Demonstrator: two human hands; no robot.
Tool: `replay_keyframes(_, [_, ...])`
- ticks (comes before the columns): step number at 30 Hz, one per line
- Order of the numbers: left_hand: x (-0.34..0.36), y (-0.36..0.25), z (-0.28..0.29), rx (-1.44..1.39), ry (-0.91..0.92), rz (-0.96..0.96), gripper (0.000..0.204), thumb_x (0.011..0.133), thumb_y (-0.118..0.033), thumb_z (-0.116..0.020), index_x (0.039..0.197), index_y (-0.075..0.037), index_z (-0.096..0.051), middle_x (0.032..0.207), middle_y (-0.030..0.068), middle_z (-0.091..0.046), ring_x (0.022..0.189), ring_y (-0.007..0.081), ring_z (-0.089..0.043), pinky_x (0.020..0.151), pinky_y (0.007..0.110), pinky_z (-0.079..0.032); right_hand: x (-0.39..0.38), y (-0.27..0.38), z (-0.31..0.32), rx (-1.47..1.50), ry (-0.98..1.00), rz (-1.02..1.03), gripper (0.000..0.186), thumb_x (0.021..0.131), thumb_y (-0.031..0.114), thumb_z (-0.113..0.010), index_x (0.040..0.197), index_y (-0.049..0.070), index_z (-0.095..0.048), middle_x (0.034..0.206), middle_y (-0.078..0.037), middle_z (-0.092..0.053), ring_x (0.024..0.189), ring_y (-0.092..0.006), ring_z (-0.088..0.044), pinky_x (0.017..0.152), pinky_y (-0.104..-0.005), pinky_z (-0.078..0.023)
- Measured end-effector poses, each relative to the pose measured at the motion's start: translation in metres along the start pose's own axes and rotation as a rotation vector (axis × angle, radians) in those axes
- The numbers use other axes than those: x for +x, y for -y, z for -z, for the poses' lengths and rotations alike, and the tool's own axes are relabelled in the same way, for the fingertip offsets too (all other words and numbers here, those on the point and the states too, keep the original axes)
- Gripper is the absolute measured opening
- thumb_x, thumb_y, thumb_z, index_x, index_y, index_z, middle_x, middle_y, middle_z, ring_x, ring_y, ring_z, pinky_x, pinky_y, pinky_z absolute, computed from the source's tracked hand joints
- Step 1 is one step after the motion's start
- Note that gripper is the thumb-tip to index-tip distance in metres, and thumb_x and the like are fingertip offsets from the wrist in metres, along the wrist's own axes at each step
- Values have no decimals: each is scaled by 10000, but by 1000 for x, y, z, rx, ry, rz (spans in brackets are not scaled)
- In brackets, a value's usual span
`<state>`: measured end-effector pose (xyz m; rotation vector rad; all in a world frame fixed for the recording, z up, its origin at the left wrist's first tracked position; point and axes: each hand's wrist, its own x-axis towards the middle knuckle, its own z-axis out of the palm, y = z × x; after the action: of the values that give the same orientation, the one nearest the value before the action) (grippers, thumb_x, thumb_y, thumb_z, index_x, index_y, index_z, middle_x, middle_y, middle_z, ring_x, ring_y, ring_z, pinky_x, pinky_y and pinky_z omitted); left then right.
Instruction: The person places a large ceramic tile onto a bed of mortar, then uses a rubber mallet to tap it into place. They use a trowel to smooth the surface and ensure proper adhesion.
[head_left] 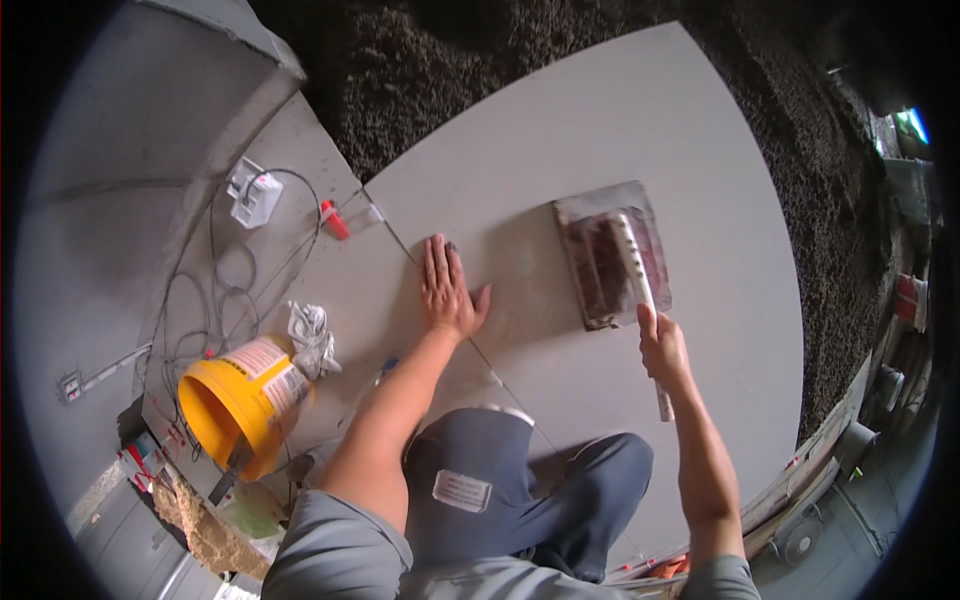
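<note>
My left hand lies flat on the grey floor tile, fingers together and stretched forward, thumb out, beside the joint between two tiles. In my right hand is a long white handle with dark marks, gripped toward its near end. Its far end reaches over a flat, rectangular, mortar-stained plate tool with a dark reddish middle. Whether handle and plate are one tool I cannot tell. Under both lies the large grey tile. A red plastic tile wedge sits near the joint, left of my left hand.
Dark, rough mortar borders the tile at the far side and right. On the left stand a yellow bucket, a crumpled white bag, a looped cable and a white plastic piece. A grey wall rises beyond.
</note>
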<state>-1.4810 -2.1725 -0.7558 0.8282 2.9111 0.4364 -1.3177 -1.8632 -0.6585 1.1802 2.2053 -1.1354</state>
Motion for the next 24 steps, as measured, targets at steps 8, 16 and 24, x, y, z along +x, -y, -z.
replay_keyframes(8, [-16, 12, -2, -55, 12, 66, 892, 885, -468, -538, 1469, 127, -222, 1575, 322, -144, 1470, 480, -124, 1194, 554, -120, -88, 115, 69, 479, -198, 551, 504, 1027, 494, -396, 714, 104, -459, 561, 27, -419, 452, -63, -370, 417, -220, -293])
replay_keyframes(16, [-5, 10, 3, -88, 67, 56, 901, 844, -425, -621, 1471, 105, -250, 1583, 308, -126, 1476, 464, -120, 1200, 534, -136, 1, 160, -10, -148, 231, -106, 495, 1021, 440, -451, 791, 13, -548, 602, -52, -512, 538, -136, -505, 509, -346, -450])
replay_keyframes(24, [-21, 18, -5, -123, -44, 66, 882, 872, -448, -560, 1462, 126, -243, 1577, 311, -145, 1478, 465, -106, 1196, 551, -120, -63, 148, 24, 393, -48, 649, 492, 1030, 444, -421, 818, 20, -549, 583, -1, -479, 522, -76, -442, 459, -261, -341])
